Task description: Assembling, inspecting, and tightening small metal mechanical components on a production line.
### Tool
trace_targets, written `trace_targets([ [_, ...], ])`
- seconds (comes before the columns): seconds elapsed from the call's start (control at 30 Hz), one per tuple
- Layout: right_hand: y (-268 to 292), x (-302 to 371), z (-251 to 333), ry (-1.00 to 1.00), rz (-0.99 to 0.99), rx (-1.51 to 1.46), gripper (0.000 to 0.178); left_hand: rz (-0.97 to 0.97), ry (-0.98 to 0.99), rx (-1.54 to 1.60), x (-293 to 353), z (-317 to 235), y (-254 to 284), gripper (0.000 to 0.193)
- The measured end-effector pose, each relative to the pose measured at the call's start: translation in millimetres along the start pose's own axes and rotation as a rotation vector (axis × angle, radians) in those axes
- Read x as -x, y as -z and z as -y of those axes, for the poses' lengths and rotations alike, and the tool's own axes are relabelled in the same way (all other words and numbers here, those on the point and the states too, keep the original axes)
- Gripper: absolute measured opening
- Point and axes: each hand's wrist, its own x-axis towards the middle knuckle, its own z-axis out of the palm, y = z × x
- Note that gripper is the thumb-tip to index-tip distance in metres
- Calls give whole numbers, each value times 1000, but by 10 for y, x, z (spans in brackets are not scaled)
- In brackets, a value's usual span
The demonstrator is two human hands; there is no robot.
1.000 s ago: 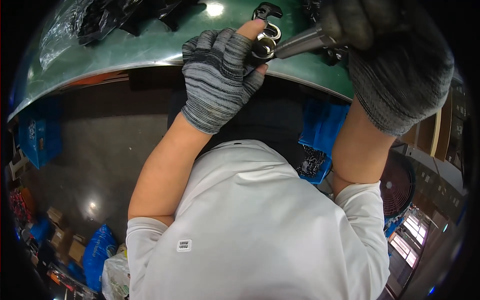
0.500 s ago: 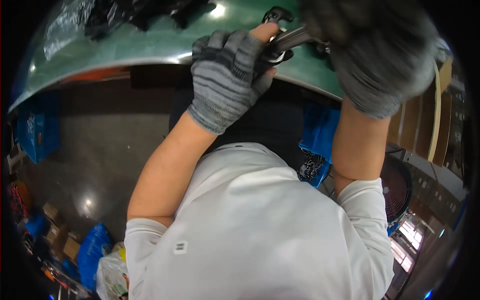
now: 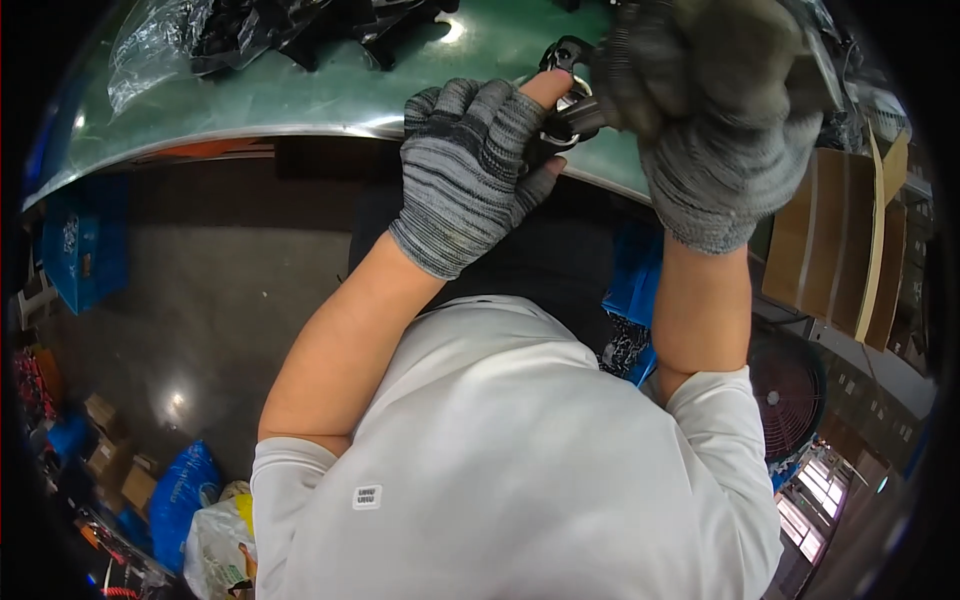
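Observation:
My left hand (image 3: 465,165), in a grey striped glove with bare fingertips, is closed on a black part with a metal ring (image 3: 575,95) over the table's near edge. The thumb and a fingertip press on it. A dark hooked end (image 3: 568,50) of the part sticks up beyond my fingers. From the part a short dark bar (image 3: 583,118) runs toward my right hand (image 3: 715,120). That gloved hand is smeared by motion, its fingers curled in. Whatever lies in its grip is hidden.
The green table (image 3: 480,70) has black parts (image 3: 340,30) and clear plastic wrap (image 3: 150,55) at far left. An open cardboard box (image 3: 825,230) stands at right, above a fan (image 3: 785,395). Blue bins (image 3: 85,250) and a blue bag (image 3: 185,500) are at left.
The right hand has moved a little left and stays blurred. My left hand has shifted slightly right and nearer, still holding the black part.

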Motion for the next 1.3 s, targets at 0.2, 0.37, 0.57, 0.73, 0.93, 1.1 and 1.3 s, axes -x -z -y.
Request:
trace_targets([
  [0.2, 299, 25, -226, -491, -69, -1087, 28, 2, 3, 0, -51, 91, -18, 77],
  [0.37, 285, -121, -141, -108, 204, -508, 36, -12, -3, -9, -67, 38, 18, 78],
  [0.57, 1007, -156, 247, 233, 478, -616, 24, 19, 27, 36, -93, -33, 251, 80],
  [0.73, 2083, 159, 500, 503, -74, 224, 23, 7, 76, -107, -276, 80, 318, 76],
  [0.93, 3128, 319, -205, 130, -507, 854, 16, -48, -23, -362, -580, 313, 295, 68],
  [1.1, 3265, 232, -528, 423, -443, 1248, 24, -136, -27, -464, -681, 420, 270, 63],
  [1.3, 3598, 402, -1245, 68, -553, 624, 34, -63, -116, -451, -672, 146, 189, 51],
])
